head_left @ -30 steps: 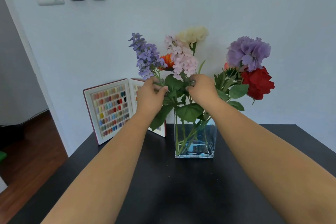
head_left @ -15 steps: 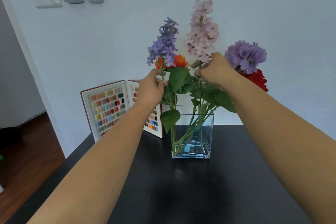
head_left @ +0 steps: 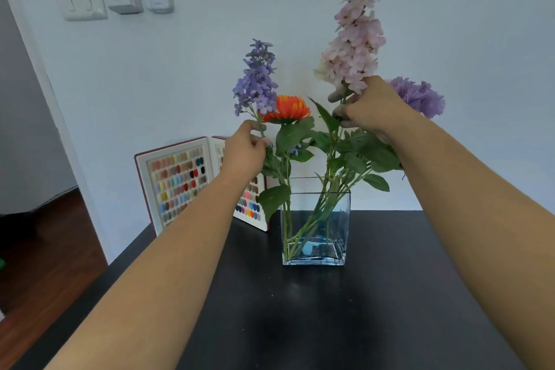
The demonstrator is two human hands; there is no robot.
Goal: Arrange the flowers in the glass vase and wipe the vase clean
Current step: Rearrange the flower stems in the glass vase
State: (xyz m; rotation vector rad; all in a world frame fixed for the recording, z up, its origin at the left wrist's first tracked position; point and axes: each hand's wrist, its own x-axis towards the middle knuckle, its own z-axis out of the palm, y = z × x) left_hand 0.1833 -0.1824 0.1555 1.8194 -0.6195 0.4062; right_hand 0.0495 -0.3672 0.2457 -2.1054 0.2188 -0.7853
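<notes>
Pale pink flower spike (head_left: 354, 39) now raised high and upright, lifted well clear of the cluster where it leaned low a second ago; right hand (head_left: 369, 108) clenched round its stem just under the blooms. Purple flower spike (head_left: 256, 78) likewise straightened, left hand (head_left: 244, 149) pinching its stem just below the orange daisy-like flower (head_left: 285, 109). Lilac carnation (head_left: 419, 96) half hidden behind the right hand; red bloom no longer visible. All stems reaching down into the square clear glass vase (head_left: 315, 228), standing on the black desk (head_left: 300, 309) near its back edge. Arranging clearly mid-way: stems spread and heights being set; wiping not yet begun, no cloth in sight
</notes>
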